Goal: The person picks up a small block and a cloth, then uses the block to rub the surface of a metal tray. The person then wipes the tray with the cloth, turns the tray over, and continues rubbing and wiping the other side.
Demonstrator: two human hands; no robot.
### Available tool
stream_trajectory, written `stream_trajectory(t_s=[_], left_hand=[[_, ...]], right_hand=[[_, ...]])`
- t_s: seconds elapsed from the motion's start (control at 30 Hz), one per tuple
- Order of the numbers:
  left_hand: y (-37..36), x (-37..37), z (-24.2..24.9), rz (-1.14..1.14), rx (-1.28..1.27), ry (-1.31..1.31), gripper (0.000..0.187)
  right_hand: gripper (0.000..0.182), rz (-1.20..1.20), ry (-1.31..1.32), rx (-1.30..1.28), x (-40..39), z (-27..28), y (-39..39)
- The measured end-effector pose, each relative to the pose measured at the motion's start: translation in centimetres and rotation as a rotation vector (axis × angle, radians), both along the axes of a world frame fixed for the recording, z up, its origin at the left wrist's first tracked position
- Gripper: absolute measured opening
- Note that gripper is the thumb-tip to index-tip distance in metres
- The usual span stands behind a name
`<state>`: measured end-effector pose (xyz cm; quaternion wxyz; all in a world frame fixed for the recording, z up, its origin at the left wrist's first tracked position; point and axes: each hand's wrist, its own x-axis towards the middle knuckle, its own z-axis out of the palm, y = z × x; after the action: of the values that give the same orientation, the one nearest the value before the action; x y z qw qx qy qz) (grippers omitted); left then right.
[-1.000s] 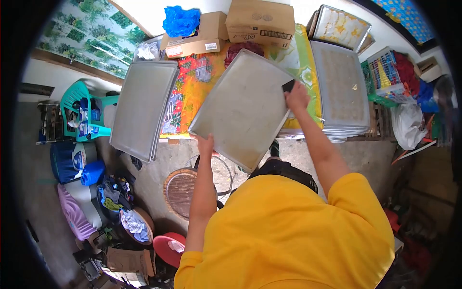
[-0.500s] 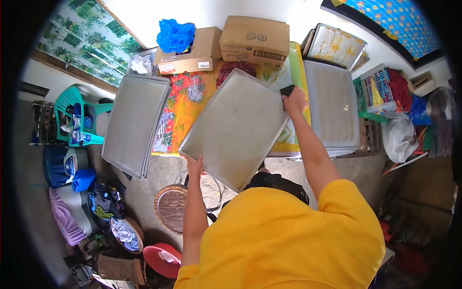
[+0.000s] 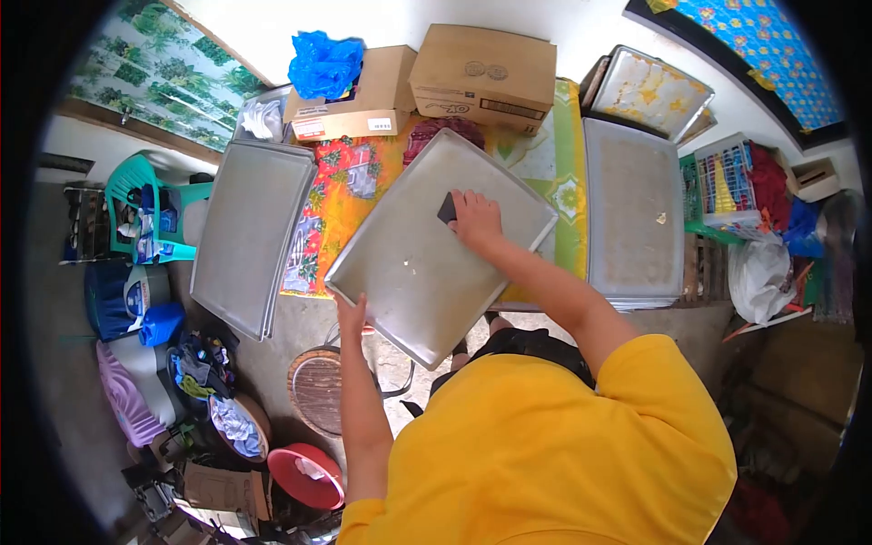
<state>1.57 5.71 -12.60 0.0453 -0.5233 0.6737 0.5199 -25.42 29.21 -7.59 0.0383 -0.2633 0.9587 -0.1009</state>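
A metal baking tray lies at an angle across the front of the table. My left hand grips its near left edge, fingers hidden under the rim. On the tray's upper right part, my right hand presses a small dark flat scraper-like pad against the surface. A small pale flake lies mid-tray. To the left is a stack of similar trays; another stack of trays sits to the right, a pale bit on its top.
Cardboard boxes stand at the back of the table with its flowered cover. A stained tray leans behind the right stack. Below are a round wooden stool and a red basin; a green chair is left.
My right hand has moved left from the tray's right corner onto its surface with the dark pad. The tray has turned slightly, and my left hand still holds its edge.
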Motion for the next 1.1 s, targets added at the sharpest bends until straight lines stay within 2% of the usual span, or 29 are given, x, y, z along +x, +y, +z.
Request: stream_trajectory(t_s=[0.07, 0.1, 0.17, 0.27, 0.3, 0.4, 0.43, 0.53, 0.63, 0.7, 0.77, 0.87, 0.93, 1.03, 1.1], left_hand=[[0.1, -0.1, 0.4, -0.008, -0.01, -0.048, 0.104], [0.1, -0.1, 0.6, -0.004, 0.003, -0.052, 0.104], [0.3, -0.4, 1.1, 0.009, 0.008, -0.062, 0.103], [0.5, -0.4, 1.5, 0.005, -0.003, -0.064, 0.103], [0.6, -0.5, 1.6, 0.01, -0.002, -0.063, 0.103], [0.6, -0.2, 1.0, -0.008, -0.022, -0.014, 0.101], [0.4, 0.0, 0.5, -0.012, -0.033, 0.011, 0.101], [0.9, -0.2, 1.6, 0.023, -0.041, -0.028, 0.102], [0.9, -0.4, 1.9, 0.026, -0.035, -0.077, 0.102], [0.9, -0.5, 2.0, 0.023, -0.042, -0.055, 0.103], [1.0, -0.4, 1.8, 0.023, -0.035, -0.043, 0.103], [0.6, -0.2, 1.6, 0.017, -0.03, -0.041, 0.103], [0.7, -0.3, 1.6, 0.005, -0.052, -0.045, 0.103], [1.0, -0.4, 2.4, 0.001, -0.038, -0.067, 0.103], [1.0, -0.4, 2.3, -0.006, -0.019, -0.075, 0.103]], right_hand=[[0.065, -0.026, -0.054, -0.014, -1.7, -1.3, 0.4], [0.061, -0.194, 0.063, -0.072, -4.6, -2.5, 1.2], [0.059, -0.411, 0.059, -0.068, -9.2, -0.2, 2.1], [0.061, -0.3, 0.211, 0.025, -9.9, -2.7, -1.5], [0.068, -0.246, 0.244, 0.114, -8.9, -2.5, -2.9], [0.071, -0.158, -0.057, -0.014, -3.6, -1.1, -4.7], [0.062, -0.172, -0.123, 0.026, -4.2, 0.2, -4.4], [0.06, -0.44, 0.056, -0.038, -10.2, -1.4, -2.1], [0.059, -0.372, -0.008, -0.02, -11.5, 0.0, -2.8], [0.06, -0.265, 0.022, -0.006, -8.2, -1.7, -6.5], [0.058, 0.15, 0.086, 0.028, -3.1, -1.9, -9.1], [0.058, 0.172, 0.121, 0.049, -4.0, -1.1, -8.1], [0.057, -0.188, 0.158, 0.047, -10.2, -2.0, -6.6], [0.051, -0.288, 0.021, -0.025, -10.5, 0.5, -6.2], [0.05, -0.12, 0.017, 0.027, -4.9, -0.7, -8.9]])
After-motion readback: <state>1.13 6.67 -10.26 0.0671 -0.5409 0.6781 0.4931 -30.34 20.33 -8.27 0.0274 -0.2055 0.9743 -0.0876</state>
